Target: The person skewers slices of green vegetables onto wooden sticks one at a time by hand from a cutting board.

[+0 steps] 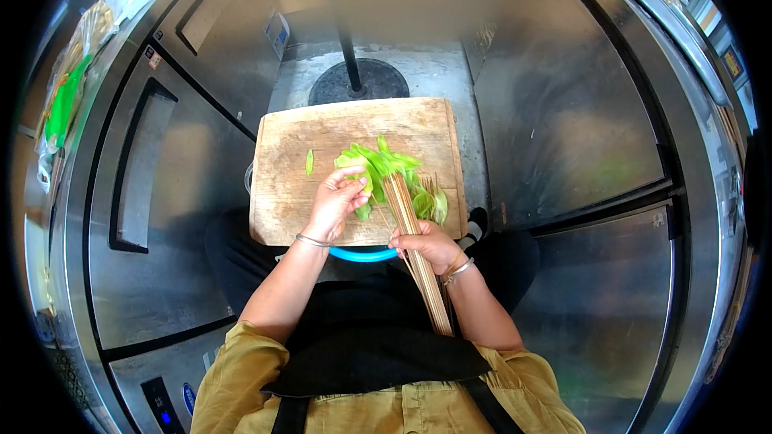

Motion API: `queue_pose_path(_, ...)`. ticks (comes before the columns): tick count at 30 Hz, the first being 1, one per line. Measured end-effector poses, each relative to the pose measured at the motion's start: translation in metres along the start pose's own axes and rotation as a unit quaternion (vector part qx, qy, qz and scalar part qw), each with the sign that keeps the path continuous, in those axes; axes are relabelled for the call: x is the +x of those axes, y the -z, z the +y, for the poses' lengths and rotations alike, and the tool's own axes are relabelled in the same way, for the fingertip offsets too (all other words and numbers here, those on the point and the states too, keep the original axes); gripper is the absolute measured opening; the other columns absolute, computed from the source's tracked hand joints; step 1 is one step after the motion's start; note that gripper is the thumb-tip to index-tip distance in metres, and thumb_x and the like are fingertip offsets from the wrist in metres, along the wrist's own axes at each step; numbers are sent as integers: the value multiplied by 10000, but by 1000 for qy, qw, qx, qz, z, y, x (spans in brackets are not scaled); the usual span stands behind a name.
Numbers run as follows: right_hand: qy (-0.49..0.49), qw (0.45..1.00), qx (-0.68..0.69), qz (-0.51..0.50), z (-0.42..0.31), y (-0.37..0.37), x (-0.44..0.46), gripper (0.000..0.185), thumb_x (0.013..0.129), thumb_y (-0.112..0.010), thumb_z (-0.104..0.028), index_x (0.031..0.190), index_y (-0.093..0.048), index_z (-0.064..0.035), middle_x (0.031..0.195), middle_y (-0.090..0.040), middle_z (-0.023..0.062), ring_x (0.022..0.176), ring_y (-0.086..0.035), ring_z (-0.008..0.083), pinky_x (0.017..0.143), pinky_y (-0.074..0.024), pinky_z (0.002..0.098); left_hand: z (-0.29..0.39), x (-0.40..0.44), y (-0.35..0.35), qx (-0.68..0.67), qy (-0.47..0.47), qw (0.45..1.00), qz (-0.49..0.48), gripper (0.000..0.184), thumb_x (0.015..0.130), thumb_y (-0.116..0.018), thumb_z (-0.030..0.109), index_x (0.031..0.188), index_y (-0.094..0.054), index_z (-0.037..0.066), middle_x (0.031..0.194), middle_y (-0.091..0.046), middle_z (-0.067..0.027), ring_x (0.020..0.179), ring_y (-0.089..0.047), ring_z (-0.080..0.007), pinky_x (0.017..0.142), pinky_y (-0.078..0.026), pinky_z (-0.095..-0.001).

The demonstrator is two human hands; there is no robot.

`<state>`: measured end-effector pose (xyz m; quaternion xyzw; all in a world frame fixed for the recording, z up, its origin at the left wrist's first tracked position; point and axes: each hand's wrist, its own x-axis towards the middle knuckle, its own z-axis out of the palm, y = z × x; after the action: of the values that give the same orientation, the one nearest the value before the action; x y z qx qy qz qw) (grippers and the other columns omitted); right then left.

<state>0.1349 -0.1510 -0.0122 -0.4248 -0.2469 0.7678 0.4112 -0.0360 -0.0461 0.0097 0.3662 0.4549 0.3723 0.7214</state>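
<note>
A thick bundle of thin wooden skewers (412,233) slants across my right side, its lower end reaching down to my apron. My right hand (432,246) is closed around the bundle near the cutting board's front edge. Just to the left, my left hand (338,199) has its thumb and fingers pinched on a pale green leaf piece (351,162). A pile of bright green leaf pieces (384,162) lies on the wooden cutting board (281,193), around the bundle's upper end. To the right of the bundle, more leaf pieces (438,206) appear to be on skewers.
One small green piece (310,162) lies apart on the board's left. A blue rim (366,255) shows under the board's front edge. Behind stands a black pole on a round base (358,82). Steel cabinets (185,193) flank me on both sides.
</note>
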Motion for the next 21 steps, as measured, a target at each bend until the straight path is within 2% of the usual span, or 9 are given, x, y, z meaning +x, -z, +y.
queue_pose_path(9,-2,1000,-12,-3,3,0,0,97,706,-663,-62,769,-593,-39,661,-568,7,585,-525,85,559,-426,199,7,4,7,63,71,995,-33,164,807,-606,116,939,-605,19,778,-605,-18,645,-563,-61,586,-484,-162)
queue_pose_path(12,0,1000,-14,-1,2,0,0,97,705,-663,-65,764,-591,-40,654,-563,5,581,-524,85,557,-425,199,6,6,11,62,111,989,-69,175,808,-604,111,949,-605,7,795,-610,-22,652,-562,-62,592,-486,-166)
queue_pose_path(21,10,1000,-21,-3,5,2,2,105,705,-660,-70,775,-590,-35,659,-569,14,580,-526,91,559,-428,208,2,-4,7,16,142,987,-68,206,815,-592,100,1000,-581,12,828,-606,-16,668,-564,-75,619,-496,-179)
